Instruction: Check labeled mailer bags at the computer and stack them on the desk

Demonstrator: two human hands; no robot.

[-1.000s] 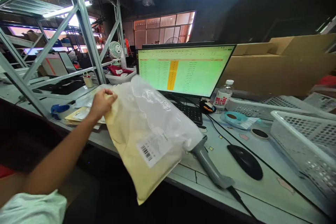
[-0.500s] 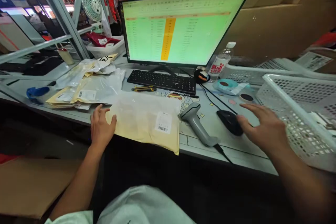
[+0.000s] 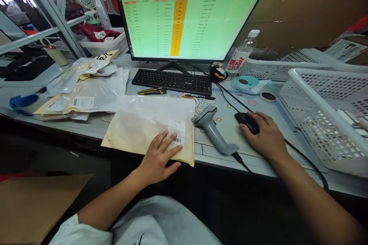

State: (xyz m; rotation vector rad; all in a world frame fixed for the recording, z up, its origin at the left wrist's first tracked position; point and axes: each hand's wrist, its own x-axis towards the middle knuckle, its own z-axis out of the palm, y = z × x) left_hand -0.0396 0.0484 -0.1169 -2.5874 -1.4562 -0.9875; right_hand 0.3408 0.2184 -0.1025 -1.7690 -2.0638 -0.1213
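A pale yellow, plastic-fronted mailing bag with a white barcode label lies flat at the desk's front edge. My left hand rests on its lower right part, fingers spread, the tips partly over the label. Around the black computer mouse my right hand is curled, palm down. Between the two hands lies a grey barcode scanner, its head close to the bag's right edge. Behind the bag are a black keyboard and a yellow-and-black utility knife.
A monitor showing a spreadsheet stands at the back. Mailing bags are piled at left, beside a blue tape dispenser. At right are a white basket, a bottle, and a roll of tape.
My left hand has moved right from the bag's left edge onto its lower right part. My right hand has come down and left onto the mouse. The view has shifted slightly.
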